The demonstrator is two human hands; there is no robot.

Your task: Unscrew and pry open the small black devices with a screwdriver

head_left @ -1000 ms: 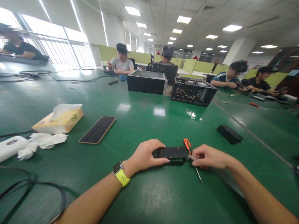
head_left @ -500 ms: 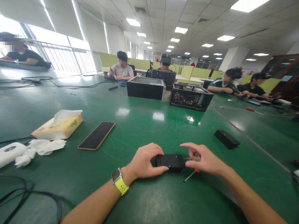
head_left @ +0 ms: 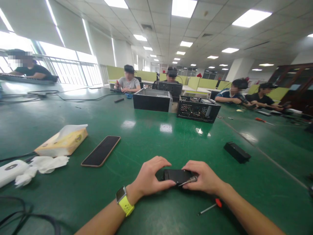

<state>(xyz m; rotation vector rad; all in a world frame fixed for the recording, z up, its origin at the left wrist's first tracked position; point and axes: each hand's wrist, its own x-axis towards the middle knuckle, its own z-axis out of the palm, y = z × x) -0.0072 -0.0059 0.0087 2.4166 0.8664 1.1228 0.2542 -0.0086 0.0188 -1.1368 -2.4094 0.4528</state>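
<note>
A flat black rectangular box (head_left: pixel 177 175) rests on the green table between my hands. My left hand (head_left: pixel 150 176) curls around its left end, thumb along the near edge and fingers at the far side. My right hand (head_left: pixel 207 176) grips the right end, with a small silver screwdriver (head_left: pixel 192 180) tucked in that hand; its thin tip points left across the box's near right corner. Below my right wrist, a red-handled screwdriver (head_left: pixel 209 207) lies on the table. A second black box (head_left: pixel 237 152) sits farther right, apart from both hands.
To the left lie a phone (head_left: pixel 101 151), a tissue pack (head_left: pixel 62 141), crumpled tissues (head_left: pixel 50 164), a white device (head_left: pixel 12 171) and black cables (head_left: pixel 31 213). Two computer cases (head_left: pixel 153 101) (head_left: pixel 198 110) stand ahead. Several people sit around the table.
My right hand has moved left onto the box's right end and closed there. The silver screwdriver now lies across the box's corner. The view has tilted up slightly.
</note>
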